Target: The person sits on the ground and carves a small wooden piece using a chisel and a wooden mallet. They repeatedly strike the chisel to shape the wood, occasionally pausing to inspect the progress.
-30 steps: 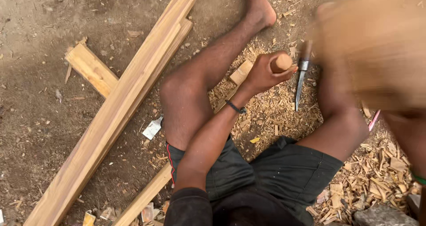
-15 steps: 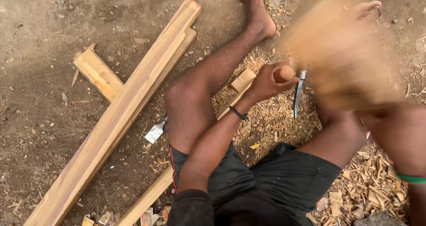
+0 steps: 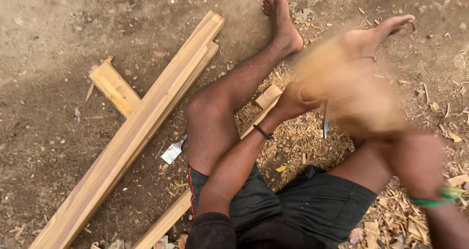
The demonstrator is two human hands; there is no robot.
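Observation:
I sit on bare dirt with my legs stretched out. My left hand [image 3: 292,101], a black band on its wrist, is closed around the wooden handle of a chisel; only the metal blade [image 3: 326,126] shows, pointing down into the wood chips. My right hand [image 3: 408,157], with a green band at the wrist, grips a big wooden mallet [image 3: 351,90]. The mallet is a motion-blurred tan shape directly over the chisel's handle, hiding its top.
A long wooden beam [image 3: 139,127] lies diagonally at left, with a shorter plank [image 3: 115,87] beside it. A thin strip of wood [image 3: 168,218] runs under my left leg. Wood chips [image 3: 293,149] cover the ground between my legs. A small white scrap [image 3: 172,152] lies near my thigh.
The blurred mallet has swung from the upper right down and left onto the chisel handle, which was visible before. My left hand has kept its grip in place.

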